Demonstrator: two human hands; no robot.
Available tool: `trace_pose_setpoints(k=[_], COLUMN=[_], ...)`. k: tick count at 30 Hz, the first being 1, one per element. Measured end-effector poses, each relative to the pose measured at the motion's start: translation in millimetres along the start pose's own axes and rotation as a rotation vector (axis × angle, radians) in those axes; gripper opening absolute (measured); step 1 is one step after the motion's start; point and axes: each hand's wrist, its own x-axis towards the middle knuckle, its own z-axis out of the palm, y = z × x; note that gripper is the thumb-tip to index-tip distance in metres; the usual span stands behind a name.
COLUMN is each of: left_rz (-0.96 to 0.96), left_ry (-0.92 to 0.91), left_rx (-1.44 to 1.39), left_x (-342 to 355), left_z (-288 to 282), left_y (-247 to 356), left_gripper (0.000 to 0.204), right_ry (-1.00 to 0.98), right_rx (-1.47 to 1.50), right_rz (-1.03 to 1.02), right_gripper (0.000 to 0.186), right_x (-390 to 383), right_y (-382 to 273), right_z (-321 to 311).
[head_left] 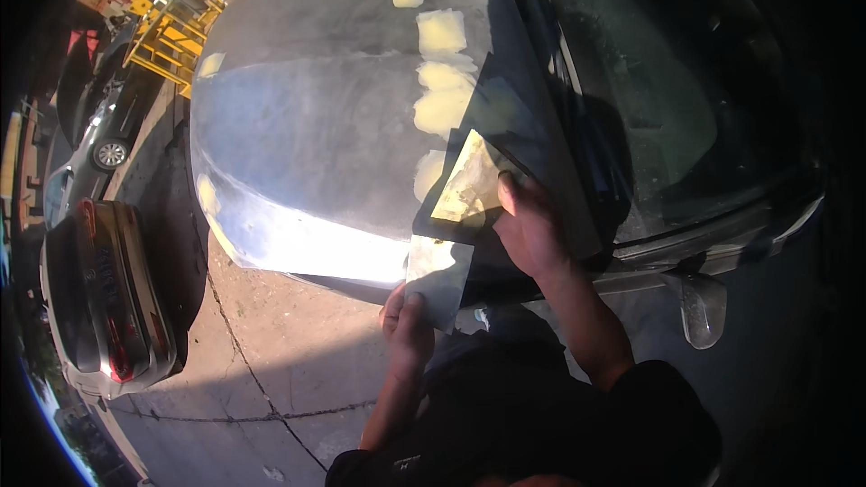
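Note:
A flat, pale rectangular plate (440, 271) with a dab of filler at its top edge is gripped by my left hand (409, 332), thumb on its face. My right hand (532, 227) is closed on a filler spreader (471, 182), a flat triangular-looking blade smeared with yellow body filler. Both tools are over the near part of a grey sanded car hood (316, 108), close to each other. Across the hood runs a row of yellow filler patches (442, 106). Shadow falls on part of the nearest patch (429, 171), and the spreader hides some of that area.
To the right are the car's dark windscreen (658, 117) and a side mirror (704, 311). A parked car (108, 298) stands at the left on concrete ground (234, 343), with another dark car (106, 140) and a yellow metal frame (171, 32) beyond.

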Motion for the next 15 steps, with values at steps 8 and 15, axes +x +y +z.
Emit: trace_pose_setpoints(k=[8, 15], left_rz=[0.114, 0.244], left_ry=[-0.004, 0.233], left_rx=[-0.04, 0.028], left_x=[-15.3, -20.5], left_z=[14.7, -24.4], left_y=[-4.3, 10.6], left_gripper=[0.038, 0.044], right_ry=[-0.359, -0.339], right_rx=[-0.531, -1.344], right_rz=[0.066, -0.436], right_gripper=[0.033, 0.045], right_x=[-50.8, 26.6], right_y=[6.2, 9.0], right_z=[-21.4, -20.7])
